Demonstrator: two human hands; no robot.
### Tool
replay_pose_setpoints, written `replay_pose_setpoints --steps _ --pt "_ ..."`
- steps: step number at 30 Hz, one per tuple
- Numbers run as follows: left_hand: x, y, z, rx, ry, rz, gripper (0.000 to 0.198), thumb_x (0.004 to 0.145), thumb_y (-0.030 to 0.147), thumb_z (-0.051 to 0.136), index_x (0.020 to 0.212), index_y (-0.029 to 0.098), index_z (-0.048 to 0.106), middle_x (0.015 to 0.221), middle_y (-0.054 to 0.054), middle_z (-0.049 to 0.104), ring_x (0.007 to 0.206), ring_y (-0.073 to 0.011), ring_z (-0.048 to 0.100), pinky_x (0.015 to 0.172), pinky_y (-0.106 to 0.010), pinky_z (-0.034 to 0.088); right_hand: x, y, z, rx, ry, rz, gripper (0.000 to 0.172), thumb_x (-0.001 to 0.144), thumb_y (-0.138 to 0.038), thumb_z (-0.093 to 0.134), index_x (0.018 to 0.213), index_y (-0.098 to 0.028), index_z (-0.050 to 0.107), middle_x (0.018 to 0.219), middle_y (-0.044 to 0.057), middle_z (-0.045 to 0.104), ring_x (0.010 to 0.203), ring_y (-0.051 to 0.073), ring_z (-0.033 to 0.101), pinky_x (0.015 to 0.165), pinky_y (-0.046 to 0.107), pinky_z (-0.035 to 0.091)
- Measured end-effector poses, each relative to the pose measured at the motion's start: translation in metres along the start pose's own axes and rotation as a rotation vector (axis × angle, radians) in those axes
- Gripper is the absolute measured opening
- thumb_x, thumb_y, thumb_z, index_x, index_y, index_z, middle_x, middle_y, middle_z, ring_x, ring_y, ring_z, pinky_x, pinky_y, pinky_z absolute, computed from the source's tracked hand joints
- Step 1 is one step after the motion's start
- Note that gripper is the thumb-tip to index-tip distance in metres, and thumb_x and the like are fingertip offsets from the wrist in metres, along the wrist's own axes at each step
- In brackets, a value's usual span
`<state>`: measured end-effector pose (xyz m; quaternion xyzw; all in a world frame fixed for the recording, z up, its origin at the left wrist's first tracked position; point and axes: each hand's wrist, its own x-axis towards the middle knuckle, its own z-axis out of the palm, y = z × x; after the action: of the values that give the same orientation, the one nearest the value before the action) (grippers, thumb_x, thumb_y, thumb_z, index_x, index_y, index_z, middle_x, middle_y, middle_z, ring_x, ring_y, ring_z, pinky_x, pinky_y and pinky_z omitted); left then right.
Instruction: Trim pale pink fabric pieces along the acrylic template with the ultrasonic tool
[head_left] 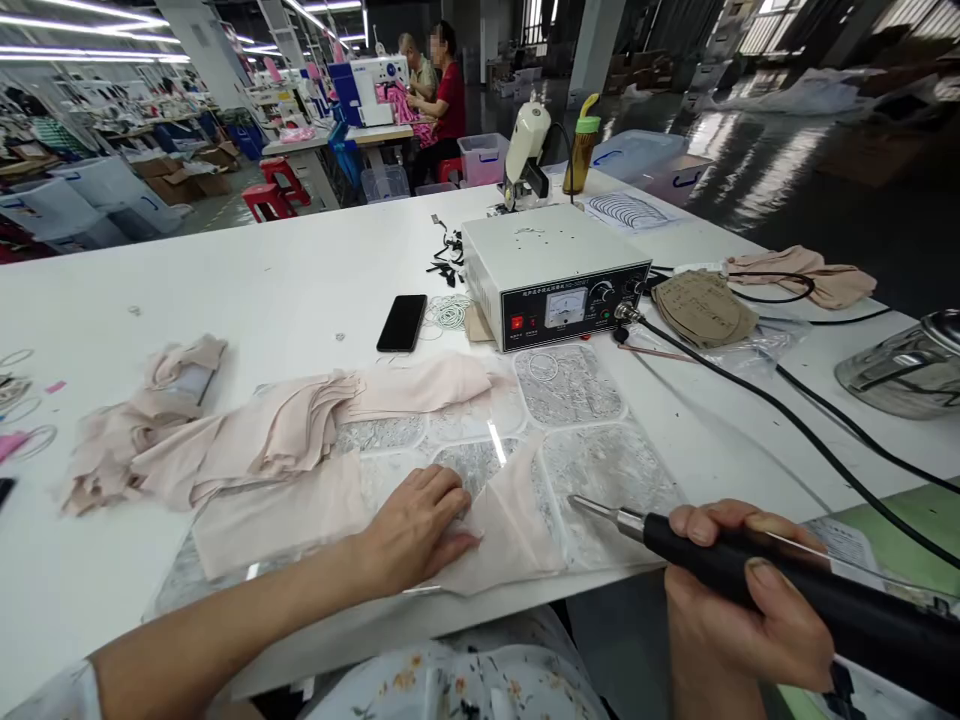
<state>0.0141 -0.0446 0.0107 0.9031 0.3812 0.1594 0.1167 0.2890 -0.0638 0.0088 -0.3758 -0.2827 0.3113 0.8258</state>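
Far left, at nine o'clock from the left hand, a heap of pale pink fabric pieces point(225, 435) lies loose on the white table point(285, 290). A black phone point(402, 323) rests flat at twelve o'clock from that heap's right end, with a coil of thin white cord point(451, 312) just beside it.

Left hand point(417, 528): flat, palm down, fingers spread and extended, gripping nothing. It presses on a single pink fabric piece point(504, 530), which lies spread over a clear textured mat point(600, 470) at the table's near edge. The fabric extends from under the fingers toward three o'clock.

At twelve o'clock from the mat stands a white control box point(555, 275) with dial, meter and red switch on its front. A black cable point(787, 420) runs from it toward five o'clock.

Right hand point(739, 600): closed around a black-handled tool point(787, 590), thumb on top, fingers wrapped beneath. The tool's metal tip point(592, 507) points toward nine o'clock and sits just above the mat, near the fabric piece's right edge; contact cannot be confirmed. The fabric lies at nine o'clock from this hand, between both hands.

At one o'clock from the control box's right end lie tan fabric pieces point(705, 308).
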Motion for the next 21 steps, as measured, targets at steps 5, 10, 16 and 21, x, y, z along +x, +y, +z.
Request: replay_pose_setpoints --steps 5,10,16,21 --pt "-0.006 0.003 0.002 -0.075 -0.009 -0.038 0.020 0.097 0.018 0.039 0.081 0.016 0.052 0.087 -0.006 0.058 0.076 -0.0176 0.052 0.073 -0.032 0.047 -0.009 -0.002 0.001 0.004 -0.015 -0.022 0.020 0.061 -0.017 0.049 0.078 -0.020 0.059 0.070 0.001 0.053 0.056 0.015 0.047 0.051 0.032 0.040" --pt "-0.014 -0.005 -0.013 -0.157 -0.006 -0.189 0.018 0.095 0.019 0.037 0.080 0.018 0.047 0.073 0.000 0.055 0.062 -0.0127 0.052 0.057 -0.021 0.043 -0.017 -0.006 0.000 0.019 -0.032 0.000 0.019 0.064 -0.016 0.049 0.078 -0.019 0.060 0.071 0.001 0.054 0.056 0.015 0.049 0.052 0.032 0.041" --pt "-0.024 -0.016 -0.025 -0.225 -0.008 -0.420 0.019 0.095 0.024 0.034 0.078 0.020 0.042 0.062 0.005 0.049 0.051 -0.0109 0.045 0.049 -0.019 0.034 -0.016 -0.001 -0.004 -0.014 0.035 0.005 0.018 0.058 -0.018 0.049 0.074 -0.018 0.058 0.067 0.001 0.056 0.053 0.014 0.050 0.051 0.032 0.042" --pt "-0.024 -0.015 -0.031 -0.223 -0.097 -0.514 0.019 0.095 0.034 0.037 0.086 0.020 0.046 0.061 0.004 0.049 0.054 -0.0133 0.047 0.052 -0.022 0.032 -0.014 0.003 -0.006 -0.020 0.107 0.025 0.019 0.052 -0.019 0.047 0.069 -0.018 0.054 0.065 0.000 0.056 0.051 0.013 0.049 0.051 0.032 0.042"
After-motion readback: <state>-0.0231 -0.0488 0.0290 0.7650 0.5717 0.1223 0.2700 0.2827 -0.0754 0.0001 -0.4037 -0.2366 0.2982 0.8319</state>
